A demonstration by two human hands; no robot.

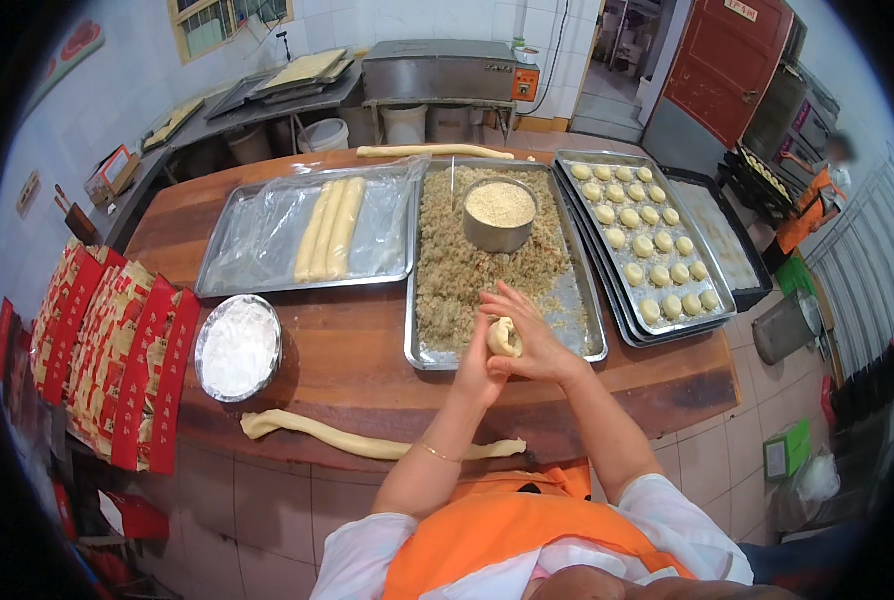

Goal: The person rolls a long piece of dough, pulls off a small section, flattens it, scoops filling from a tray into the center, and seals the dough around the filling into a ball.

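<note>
A small pale dough ball (505,340) sits cupped between my palms. My left hand (480,365) presses against its left side. From the right, my right hand (539,345) curls around it, fingers pointing up and away from me. Both hands are above the near edge of a metal tray (432,357) heaped with crumbly brownish filling (452,265). A round metal bowl of pale grains (500,205) rests on that filling. Below my left forearm, a long dough rope (332,432) lies along the table's front edge, partly covered by the arm.
Left of the filling stand a bowl of white flour (237,348) and a tray with dough logs under plastic film (329,230). Stacked trays (712,315) on the right carry rows of dough balls. Red packages (117,350) are piled far left. Another person (817,195) works at the far right.
</note>
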